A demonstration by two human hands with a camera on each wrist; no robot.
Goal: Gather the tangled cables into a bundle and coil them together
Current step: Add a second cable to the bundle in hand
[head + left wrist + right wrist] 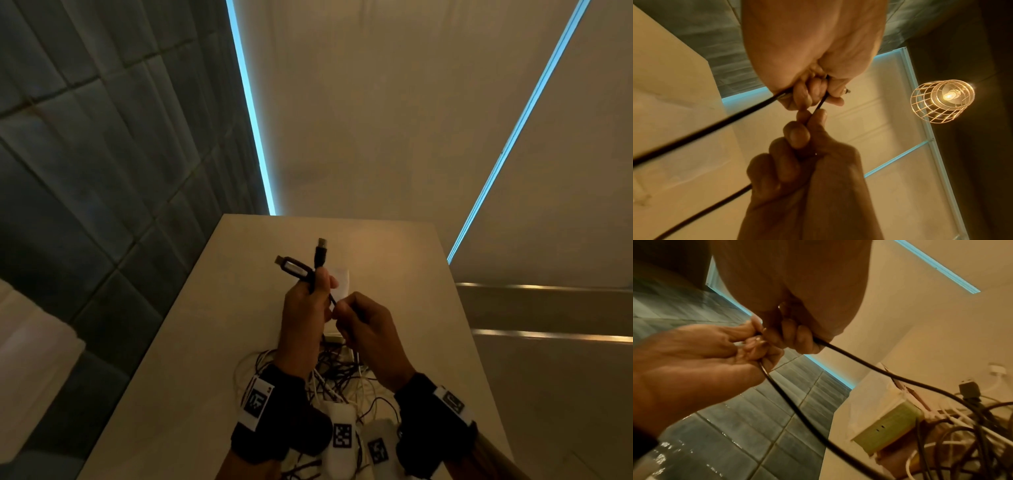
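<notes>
So both hands are up over the middle of the desk [394, 246] right now, close together, working one black cable [331, 298]. The left hand [305, 315] has its fingers curled round the cable just below two USB-type plugs [321, 251] that stick up out of the fist, and the right hand [366, 339] pinches the same thin cable just beside it, fingertips almost touching the left ones. The rest of the tangled cables [337, 377], black and white mixed, sit in a heap near the desk's near edge, under the wrists. My read: this stuff is light and floppy, with no stiffness to speak of, so it'll droop and snag on the pile if pulled fast. Thin jacket looks a bit slick, so I'd hold near the plug ends, where there's something chunky to grip, and feed loops through the other hand. Plugs are the only bits I'd avoid bending hard. As for containers, there's a small pale box [882, 423] sitting in the tangle on the desk, cables running round it; can't tell what's inside, if anything.
</notes>
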